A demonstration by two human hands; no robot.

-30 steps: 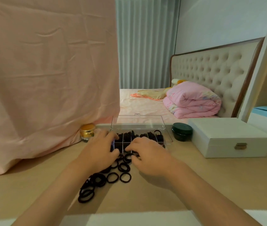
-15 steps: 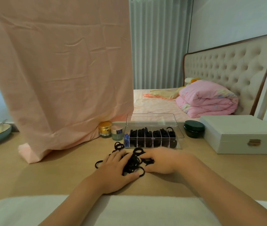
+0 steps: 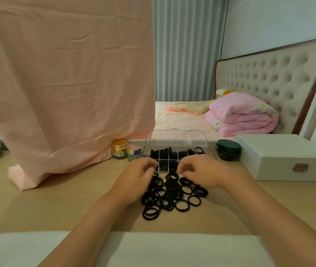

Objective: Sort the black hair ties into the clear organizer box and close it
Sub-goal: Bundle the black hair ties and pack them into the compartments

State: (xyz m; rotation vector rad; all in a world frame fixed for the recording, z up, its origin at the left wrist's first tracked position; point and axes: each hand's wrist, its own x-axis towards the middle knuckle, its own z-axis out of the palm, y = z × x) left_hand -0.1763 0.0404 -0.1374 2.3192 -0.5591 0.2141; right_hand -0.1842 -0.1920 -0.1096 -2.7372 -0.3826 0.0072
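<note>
Hair ties [image 3: 172, 195], loose heap, desk [image 3: 57, 205] centre: spread wider than half a second ago.
Left hand [image 3: 136, 182] and right hand [image 3: 203, 173], fingers curled, grip unclear, now at the organizer box [image 3: 176, 153] front wall; lid up, sorting continues.

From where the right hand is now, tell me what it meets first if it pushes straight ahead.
The right hand points away from the person, so it would likely meet the near wall of the clear organizer box first; its fingertips already look about there, though depth is unclear.

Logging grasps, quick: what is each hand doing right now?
Left hand: fingers curled over the ties; grip cannot be told.
Right hand: same, cannot be told.
</note>
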